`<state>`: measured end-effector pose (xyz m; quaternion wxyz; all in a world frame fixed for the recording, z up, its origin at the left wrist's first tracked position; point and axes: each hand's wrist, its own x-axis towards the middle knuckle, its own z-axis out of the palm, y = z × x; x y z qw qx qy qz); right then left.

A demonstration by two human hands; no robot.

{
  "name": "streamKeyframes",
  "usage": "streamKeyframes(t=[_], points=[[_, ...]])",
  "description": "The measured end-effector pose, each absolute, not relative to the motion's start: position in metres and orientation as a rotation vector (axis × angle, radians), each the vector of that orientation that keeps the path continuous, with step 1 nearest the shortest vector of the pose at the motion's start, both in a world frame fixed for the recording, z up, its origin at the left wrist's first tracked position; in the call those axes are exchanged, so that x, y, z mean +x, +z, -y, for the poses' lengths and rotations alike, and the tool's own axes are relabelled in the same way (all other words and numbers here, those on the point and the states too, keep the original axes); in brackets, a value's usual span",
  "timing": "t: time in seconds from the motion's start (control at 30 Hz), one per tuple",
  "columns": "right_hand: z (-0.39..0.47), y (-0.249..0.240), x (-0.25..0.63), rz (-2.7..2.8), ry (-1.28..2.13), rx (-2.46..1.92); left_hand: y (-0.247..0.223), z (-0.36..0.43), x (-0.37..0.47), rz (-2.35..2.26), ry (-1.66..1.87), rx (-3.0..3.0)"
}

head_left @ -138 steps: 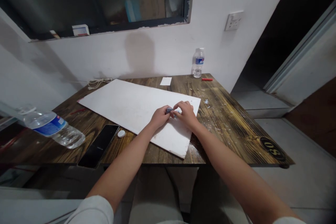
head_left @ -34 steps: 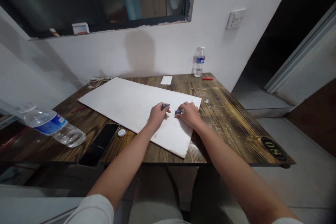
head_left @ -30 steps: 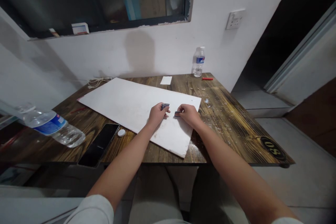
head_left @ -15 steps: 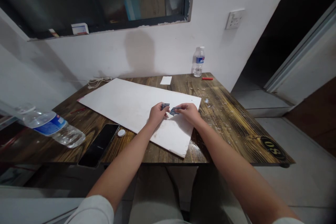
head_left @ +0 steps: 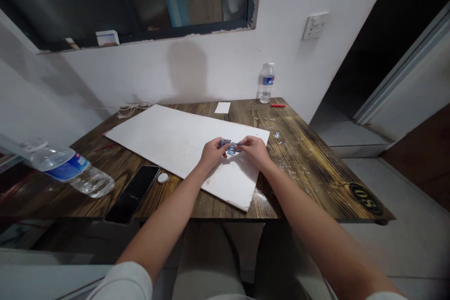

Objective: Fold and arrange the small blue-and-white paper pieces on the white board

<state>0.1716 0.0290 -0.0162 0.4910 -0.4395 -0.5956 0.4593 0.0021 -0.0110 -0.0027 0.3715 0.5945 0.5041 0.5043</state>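
Note:
Over the white board [head_left: 176, 138], my left hand [head_left: 213, 152] pinches a small dark piece with an openwork pattern [head_left: 225, 142]. Close to its right, my right hand [head_left: 253, 149] grips a small blue openwork piece of little rectangular outlines [head_left: 232, 149] between thumb and fingers. Both pieces almost meet between my fingertips; whether they touch or join I cannot tell. Their exact kind is too small to make out, and my fingers cover parts of them.
A clear bottle [head_left: 75, 168] lies at the left of the wooden table [head_left: 302, 183], near a black phone [head_left: 131, 194] and a white cap [head_left: 162, 178]. Behind are a white card [head_left: 222, 108], an upright bottle [head_left: 267, 83] and a red stick [head_left: 277, 106]. Scraps and a white star-shaped piece [head_left: 277, 135] lie right.
My left hand has shifted slightly right, bringing its piece closer to the blue one. The blue piece has turned and shows more of its outlines. Everything else stays put.

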Motion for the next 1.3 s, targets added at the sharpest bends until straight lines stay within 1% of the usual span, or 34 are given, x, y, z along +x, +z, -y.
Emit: streamKeyframes(t=[0.17,0.47,0.63,0.7,0.83,0.9,1.3], points=[[-0.030,-0.015,0.171,1.392,1.201,-1.015,-0.005,0.009,0.002,-1.316,1.284,1.502],[-0.032,-0.021,0.174,1.442,1.173,-0.919,-0.009,0.006,-0.001,-1.339,1.266,1.510],[-0.034,-0.023,0.173,1.470,1.219,-0.932,-0.005,0.008,0.000,-1.381,1.277,1.506],[-0.033,-0.021,0.173,1.503,1.172,-0.960,-0.004,0.009,0.000,-1.380,1.282,1.495],[-0.028,-0.014,0.175,1.647,0.938,-1.054,-0.005,0.008,0.000,-1.362,1.251,1.518],[-0.026,-0.011,0.175,1.698,0.880,-1.049,-0.006,0.007,0.000,-1.359,1.231,1.542],[-0.023,-0.011,0.174,1.816,0.986,-1.124,-0.011,0.006,-0.002,-1.333,1.167,1.570]])
